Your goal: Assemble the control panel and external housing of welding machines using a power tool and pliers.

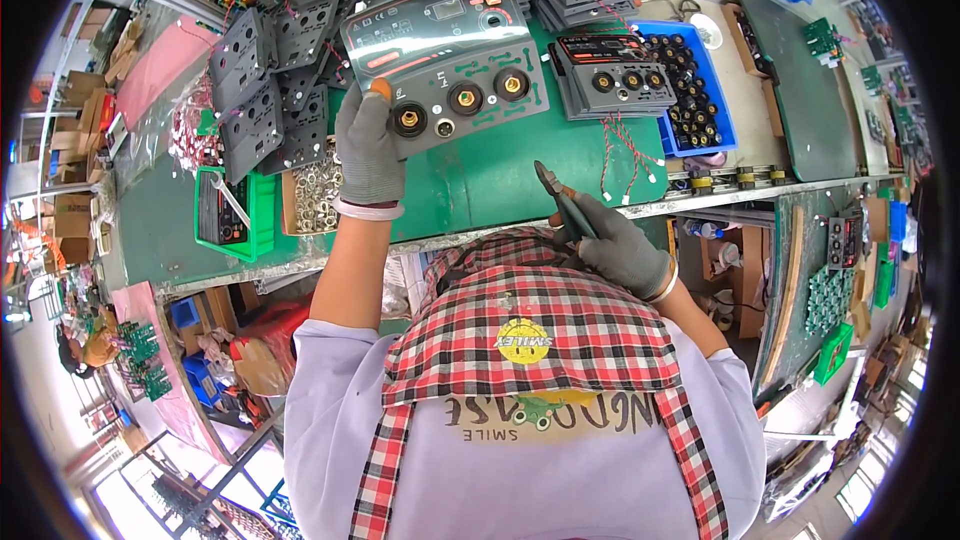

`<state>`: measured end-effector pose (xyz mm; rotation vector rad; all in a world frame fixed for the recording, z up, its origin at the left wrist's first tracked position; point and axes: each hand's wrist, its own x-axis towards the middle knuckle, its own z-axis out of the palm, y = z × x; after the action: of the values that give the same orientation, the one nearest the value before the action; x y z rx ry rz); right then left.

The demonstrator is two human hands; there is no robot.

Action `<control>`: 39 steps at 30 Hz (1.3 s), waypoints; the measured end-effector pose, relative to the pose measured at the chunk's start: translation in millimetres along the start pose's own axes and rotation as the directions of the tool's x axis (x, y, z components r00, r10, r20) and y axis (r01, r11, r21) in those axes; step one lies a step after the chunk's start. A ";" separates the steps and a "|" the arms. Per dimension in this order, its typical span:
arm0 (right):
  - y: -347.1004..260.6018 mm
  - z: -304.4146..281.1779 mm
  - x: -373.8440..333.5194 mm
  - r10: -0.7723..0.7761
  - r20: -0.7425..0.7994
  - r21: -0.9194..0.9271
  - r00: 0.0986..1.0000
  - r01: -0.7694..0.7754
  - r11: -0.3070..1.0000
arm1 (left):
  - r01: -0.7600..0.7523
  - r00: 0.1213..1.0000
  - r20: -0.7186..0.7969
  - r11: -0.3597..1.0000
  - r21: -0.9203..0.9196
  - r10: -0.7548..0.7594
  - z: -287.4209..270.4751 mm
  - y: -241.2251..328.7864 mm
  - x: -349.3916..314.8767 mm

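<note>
My left hand (370,145), in a grey glove with a bare orange-looking thumb tip, grips the lower left corner of a grey front panel (450,55). The panel is held tilted above the green mat; a glossy dark label covers its upper part, and three round black sockets with brass centres run along its lower part. Near the bench's front edge, my gloved right hand (625,250) is closed around dark-handled pliers (562,202), their jaws pointing up and left, apart from the panel.
Stacked finished-looking panels (610,80) lie right of the mat, with red-white wires hanging. Beyond stands a blue bin (690,145) of black sockets. Bare grey panels (250,125) pile up at left, above a green bin (262,230) and a cardboard box of metal rings (312,195).
</note>
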<state>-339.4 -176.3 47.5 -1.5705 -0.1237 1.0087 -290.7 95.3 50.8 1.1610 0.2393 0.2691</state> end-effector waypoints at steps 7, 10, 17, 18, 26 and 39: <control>9.5 4.6 -8.5 -0.051 -0.068 -0.033 0.996 0.049 0.998 | -0.035 0.999 0.009 0.999 0.010 0.035 11.2 8.1 -4.8; 11.7 5.6 -8.2 -0.085 -0.073 -0.023 0.994 0.084 0.996 | -0.034 0.999 0.005 0.999 -0.028 0.034 15.6 9.4 -7.0; -27.9 14.1 -9.5 -0.173 -0.024 -0.108 0.985 0.169 0.980 | -0.309 0.946 0.142 0.942 0.133 0.290 22.9 4.4 -16.4; -35.5 15.1 -6.7 -0.228 -0.015 -0.229 0.974 0.218 0.949 | -0.303 0.946 0.157 0.944 0.131 0.282 27.3 4.8 -18.9; -82.2 20.7 -2.4 -0.029 -0.042 -0.594 0.999 -0.002 0.804 | -0.498 0.866 0.177 0.839 0.217 0.468 35.7 10.6 -31.2; -82.9 24.1 3.0 -0.012 -0.102 -0.560 0.995 -0.048 0.827 | -0.607 0.795 0.213 0.744 0.279 0.568 35.6 3.8 -28.7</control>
<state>-316.4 -132.3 118.2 -2.1630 -0.3647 0.9506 -306.6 56.4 69.2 1.5741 -0.2114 0.7448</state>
